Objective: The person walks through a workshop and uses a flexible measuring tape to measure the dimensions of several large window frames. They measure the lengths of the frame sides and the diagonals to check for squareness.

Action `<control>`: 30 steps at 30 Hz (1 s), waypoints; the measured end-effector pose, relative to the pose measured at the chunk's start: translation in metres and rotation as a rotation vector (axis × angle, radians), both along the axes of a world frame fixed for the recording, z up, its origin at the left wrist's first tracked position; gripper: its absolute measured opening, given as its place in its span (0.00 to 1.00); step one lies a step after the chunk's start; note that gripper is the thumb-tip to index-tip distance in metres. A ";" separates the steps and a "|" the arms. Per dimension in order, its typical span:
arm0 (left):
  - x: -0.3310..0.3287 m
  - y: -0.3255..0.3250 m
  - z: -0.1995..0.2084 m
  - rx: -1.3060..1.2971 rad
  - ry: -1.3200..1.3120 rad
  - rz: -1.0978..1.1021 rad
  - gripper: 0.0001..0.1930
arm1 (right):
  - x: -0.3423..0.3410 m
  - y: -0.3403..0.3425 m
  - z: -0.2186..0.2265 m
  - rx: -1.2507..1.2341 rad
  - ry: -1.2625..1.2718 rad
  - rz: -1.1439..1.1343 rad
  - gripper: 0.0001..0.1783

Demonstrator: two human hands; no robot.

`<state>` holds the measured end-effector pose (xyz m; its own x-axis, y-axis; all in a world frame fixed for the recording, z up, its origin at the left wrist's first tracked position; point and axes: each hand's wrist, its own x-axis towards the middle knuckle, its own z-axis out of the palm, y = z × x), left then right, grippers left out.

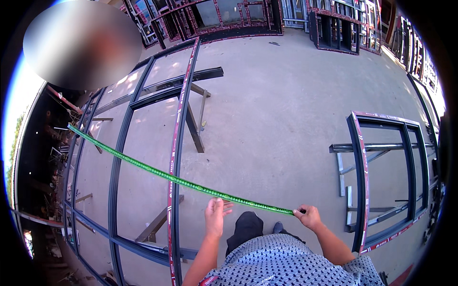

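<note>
A long green tape measure blade [157,171] stretches from beyond the far left side of a large dark metal frame [114,190], across it, to my right hand [309,217]. My right hand is closed, with thumb and fingers pinching the blade's near end. No tape case can be made out. Just below the blade, my left hand [215,217] has its thumb up and its fingers apart; whether the thumb touches the blade is unclear. The large frame's near bar carries red and white printed film [175,152]. It lies on metal trestles [195,128].
To my right, a smaller dark frame [361,181] with similar film rests on metal supports [341,176]. More frames [336,33] lean at the far side. Grey concrete floor [267,105] lies between the two frames. Cluttered metal pieces [57,157] stand beyond the large frame's left.
</note>
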<state>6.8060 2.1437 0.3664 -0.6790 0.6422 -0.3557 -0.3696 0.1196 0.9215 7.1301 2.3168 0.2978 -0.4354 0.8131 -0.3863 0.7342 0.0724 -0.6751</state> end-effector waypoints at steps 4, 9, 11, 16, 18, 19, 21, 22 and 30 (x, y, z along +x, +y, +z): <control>-0.049 0.075 -0.014 0.004 -0.035 -0.016 0.18 | -0.057 0.093 -0.008 0.039 0.007 0.015 0.16; -0.136 0.178 -0.032 0.053 -0.058 0.026 0.19 | -0.139 0.177 0.004 0.001 -0.082 0.004 0.15; -0.181 0.222 -0.030 0.064 -0.158 0.032 0.18 | -0.165 0.202 0.013 0.003 -0.114 -0.034 0.15; -0.284 0.338 0.003 0.108 -0.125 0.001 0.15 | -0.225 0.282 0.028 0.068 -0.074 -0.140 0.15; -0.319 0.383 0.008 0.120 -0.097 -0.002 0.15 | -0.245 0.317 0.028 0.073 -0.059 -0.176 0.15; -0.329 0.405 0.009 0.110 -0.081 0.004 0.15 | -0.247 0.334 0.017 0.062 -0.057 -0.188 0.15; -0.349 0.447 0.011 0.106 -0.050 0.020 0.15 | -0.265 0.378 0.004 0.038 -0.043 -0.191 0.14; -0.357 0.465 0.009 0.108 -0.042 0.037 0.15 | -0.275 0.401 0.000 0.018 -0.038 -0.178 0.14; -0.382 0.591 -0.021 0.061 -0.094 0.280 0.16 | -0.346 0.612 -0.017 -0.001 -0.031 0.043 0.14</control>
